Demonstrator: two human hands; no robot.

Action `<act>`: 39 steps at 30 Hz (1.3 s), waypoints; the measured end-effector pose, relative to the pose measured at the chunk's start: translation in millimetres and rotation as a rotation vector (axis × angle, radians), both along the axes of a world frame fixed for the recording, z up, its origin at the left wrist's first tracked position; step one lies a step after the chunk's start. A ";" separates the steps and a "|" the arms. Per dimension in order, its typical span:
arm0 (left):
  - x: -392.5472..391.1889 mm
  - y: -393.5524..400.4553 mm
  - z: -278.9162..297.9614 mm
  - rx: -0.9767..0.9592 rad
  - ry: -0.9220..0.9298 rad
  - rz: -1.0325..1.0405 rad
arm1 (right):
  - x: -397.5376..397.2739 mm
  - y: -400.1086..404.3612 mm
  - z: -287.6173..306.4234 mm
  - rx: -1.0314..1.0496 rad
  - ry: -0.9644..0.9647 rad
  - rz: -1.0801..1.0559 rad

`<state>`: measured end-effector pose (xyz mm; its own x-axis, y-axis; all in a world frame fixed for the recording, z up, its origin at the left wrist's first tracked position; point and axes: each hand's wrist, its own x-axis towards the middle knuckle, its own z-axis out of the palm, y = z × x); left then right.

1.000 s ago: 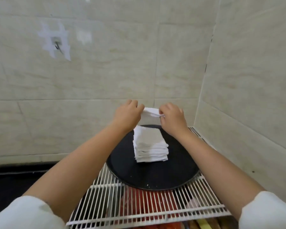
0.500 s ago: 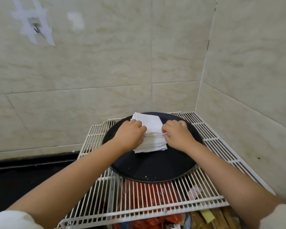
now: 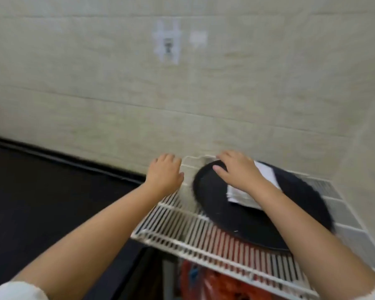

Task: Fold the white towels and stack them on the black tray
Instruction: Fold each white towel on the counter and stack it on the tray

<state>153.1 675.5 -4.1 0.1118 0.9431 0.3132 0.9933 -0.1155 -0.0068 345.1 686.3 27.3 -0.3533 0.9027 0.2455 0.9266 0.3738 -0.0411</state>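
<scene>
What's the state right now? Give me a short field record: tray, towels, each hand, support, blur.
tray: black tray sits on the white wire rack
towels: stack of folded white towels on the tray, partly hidden by the right arm
left hand: left hand off the tray, over the rack's far left corner, holds nothing
right hand: right hand over the stack and the tray's far rim, fingers extended
under rack: red items, unclear
blur: heavy motion blur
</scene>
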 end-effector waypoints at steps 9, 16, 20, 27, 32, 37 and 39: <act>-284.3 -138.8 -17.3 -0.105 -0.012 0.562 | -312.6 -56.7 -24.0 -0.186 -0.136 0.458; -499.0 -286.8 -32.7 -0.211 -0.003 0.889 | -573.2 -161.4 -49.3 -0.220 -0.139 0.734; -596.9 -353.4 -40.0 -0.252 -0.029 1.023 | -688.9 -207.2 -58.2 -0.229 -0.153 0.859; -731.5 -401.7 -56.7 -0.246 -0.067 1.174 | -854.8 -233.7 -79.7 -0.230 -0.197 0.987; -840.3 -392.9 -75.7 -0.254 -0.064 1.217 | -969.8 -209.3 -102.4 -0.244 -0.209 1.032; -963.5 -348.1 -61.7 -0.220 -0.041 1.230 | -1097.4 -157.3 -96.4 -0.259 -0.169 1.019; -1007.3 -329.6 -55.8 -0.214 -0.036 1.219 | -1142.0 -140.6 -91.1 -0.264 -0.167 1.010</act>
